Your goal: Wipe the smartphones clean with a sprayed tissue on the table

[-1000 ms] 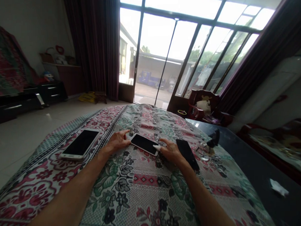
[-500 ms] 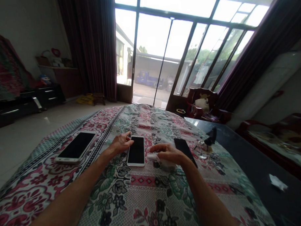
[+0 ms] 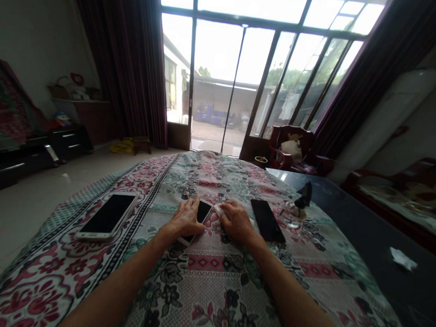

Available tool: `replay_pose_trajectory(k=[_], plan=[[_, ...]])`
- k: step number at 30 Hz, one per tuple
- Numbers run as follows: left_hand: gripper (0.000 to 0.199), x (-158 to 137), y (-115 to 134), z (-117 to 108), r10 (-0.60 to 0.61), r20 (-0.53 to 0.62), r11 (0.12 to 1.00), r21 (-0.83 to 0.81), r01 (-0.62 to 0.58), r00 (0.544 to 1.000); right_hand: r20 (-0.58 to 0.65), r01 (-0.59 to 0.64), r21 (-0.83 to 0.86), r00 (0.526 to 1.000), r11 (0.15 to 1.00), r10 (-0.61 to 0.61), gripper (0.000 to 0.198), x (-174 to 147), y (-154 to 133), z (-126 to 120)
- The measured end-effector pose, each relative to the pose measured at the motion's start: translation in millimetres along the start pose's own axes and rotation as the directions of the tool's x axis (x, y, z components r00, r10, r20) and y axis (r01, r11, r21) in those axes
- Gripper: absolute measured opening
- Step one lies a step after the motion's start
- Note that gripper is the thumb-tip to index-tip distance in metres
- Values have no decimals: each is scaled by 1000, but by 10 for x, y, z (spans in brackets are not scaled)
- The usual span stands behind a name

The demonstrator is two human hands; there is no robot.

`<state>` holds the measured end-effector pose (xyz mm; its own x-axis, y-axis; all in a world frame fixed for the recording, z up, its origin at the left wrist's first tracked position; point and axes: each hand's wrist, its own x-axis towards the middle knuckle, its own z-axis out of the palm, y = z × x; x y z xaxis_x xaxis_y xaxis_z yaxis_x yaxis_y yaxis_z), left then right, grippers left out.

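My left hand [image 3: 186, 218] lies over the white-framed smartphone [image 3: 204, 210] in the middle of the cloth, its fingers and thumb gripping the edges. Much of the phone's dark screen is hidden under that hand, and the phone sits at a slant. Just right of it, my right hand [image 3: 237, 222] is closed on a crumpled white tissue [image 3: 217, 209], which pokes out by the fingertips. A black smartphone [image 3: 267, 220] rests to the right of my right hand. Farther left, a larger white smartphone [image 3: 108, 216] lies face up.
A patterned cloth [image 3: 222, 287] covers the table. Right of the black phone stands a clear bottle [image 3: 293, 215] with a black spray top. Beyond the cloth, a dark tabletop [image 3: 363, 234] holds another crumpled tissue [image 3: 403, 258]. Glass doors [image 3: 233, 96] rise at the back.
My left hand has come down over the middle phone, which has turned from straight to slanted. My right hand has closed on the tissue and drawn it near the phone.
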<state>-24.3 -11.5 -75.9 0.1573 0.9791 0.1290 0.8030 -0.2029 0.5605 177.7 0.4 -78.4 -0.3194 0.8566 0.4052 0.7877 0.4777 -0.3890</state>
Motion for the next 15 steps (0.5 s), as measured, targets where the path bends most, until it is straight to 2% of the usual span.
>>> replay_pose_trajectory(k=[3,5,7,9,12,15], plan=[[94,-2,-45,1,23,-53,997,-67,-26,998,22,20,33,1000,999,-21,24,10,34,-13],[90,-4,-42,7,32,-71,996,-76,-38,997,-4,13,52,1000,999,-12,22,26,46,-2],[88,-1,-30,6,54,-51,996,-68,-58,997,-66,10,79,998,997,-4,23,33,32,25],[88,7,-24,-1,75,-27,995,-64,-77,997,-77,61,85,995,994,-55,26,26,-13,58],[89,10,-19,-10,74,-17,996,-56,-75,997,35,160,10,987,987,-160,29,7,-108,95],[87,-3,5,-22,66,-16,997,-44,-66,998,85,125,-48,989,991,-120,30,55,-157,116]])
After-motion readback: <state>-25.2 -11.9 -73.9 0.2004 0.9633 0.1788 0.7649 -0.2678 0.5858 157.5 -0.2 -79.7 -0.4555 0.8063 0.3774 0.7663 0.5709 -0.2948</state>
